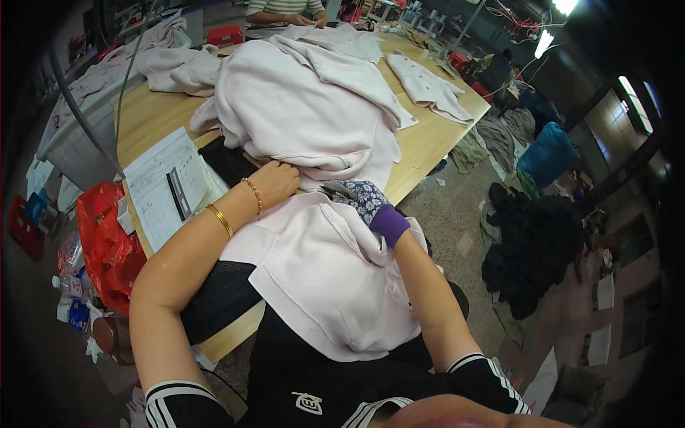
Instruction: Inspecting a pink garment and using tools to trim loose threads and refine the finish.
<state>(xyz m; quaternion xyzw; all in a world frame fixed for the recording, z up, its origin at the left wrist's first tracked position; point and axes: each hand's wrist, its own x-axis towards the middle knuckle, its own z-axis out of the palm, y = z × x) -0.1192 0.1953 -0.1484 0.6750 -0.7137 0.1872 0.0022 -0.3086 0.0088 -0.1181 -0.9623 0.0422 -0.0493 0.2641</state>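
Observation:
A pale pink garment (pixel 307 278) lies over my lap and up onto the table edge. My left hand (pixel 278 180), bare, with a beaded bracelet and a gold bangle at the wrist, has its fingers curled down on the cloth at the garment's far edge. Close to its right, my right hand (pixel 357 200) wears a dark floral glove with a purple cuff. Its fingers look closed at the same edge; a thin dark tip shows by them, too small to name. Just beyond both hands rises a large heap of pale pink garments (pixel 285 107).
Written papers (pixel 164 189) with a dark ruler (pixel 178 196) lie left on the wooden table (pixel 435 146). A red plastic bag (pixel 107 242) hangs beside it. Across the table sits a person in a striped top (pixel 285 8). Black cloth (pixel 531 250) and a blue sack (pixel 548 153) lie right on the floor.

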